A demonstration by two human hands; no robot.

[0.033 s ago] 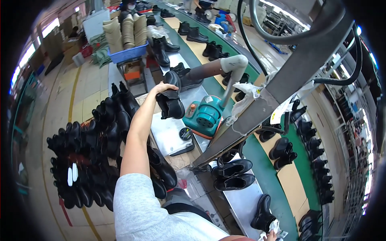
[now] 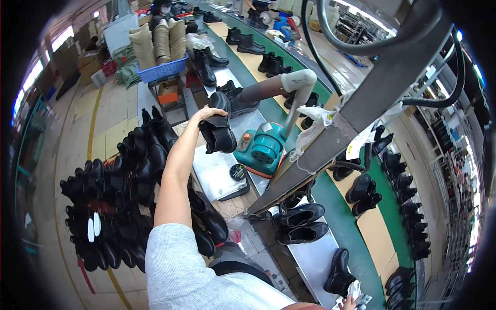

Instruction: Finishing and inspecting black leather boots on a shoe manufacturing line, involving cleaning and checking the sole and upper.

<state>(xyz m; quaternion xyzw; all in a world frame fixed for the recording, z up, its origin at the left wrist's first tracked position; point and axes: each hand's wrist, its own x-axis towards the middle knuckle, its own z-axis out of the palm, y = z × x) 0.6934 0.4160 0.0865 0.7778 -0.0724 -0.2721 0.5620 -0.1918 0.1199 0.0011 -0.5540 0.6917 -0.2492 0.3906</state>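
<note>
My left hand [image 2: 213, 111] is stretched far forward, its fingers closed on a black ankle boot [image 2: 219, 137] held in the air beside a green machine [image 2: 267, 149]. Under the boot is a white-topped work surface [image 2: 214, 173] with a round dark tin [image 2: 238, 172] on it. My right hand [image 2: 349, 303] shows only in part at the lower edge, its fingers against crumpled white wrapping [image 2: 354, 289]. That wrapping touches a black boot [image 2: 338, 271] on the metal ledge of the line.
A slanting metal post [image 2: 341, 124] with hoses crosses in front of me. Boots stand along the green conveyor [image 2: 336, 206]. Many black boots [image 2: 106, 181] crowd a rack at left. A blue basket [image 2: 163, 70] holds beige boot-shaped pieces. Another person [image 2: 163, 10] is at the far end.
</note>
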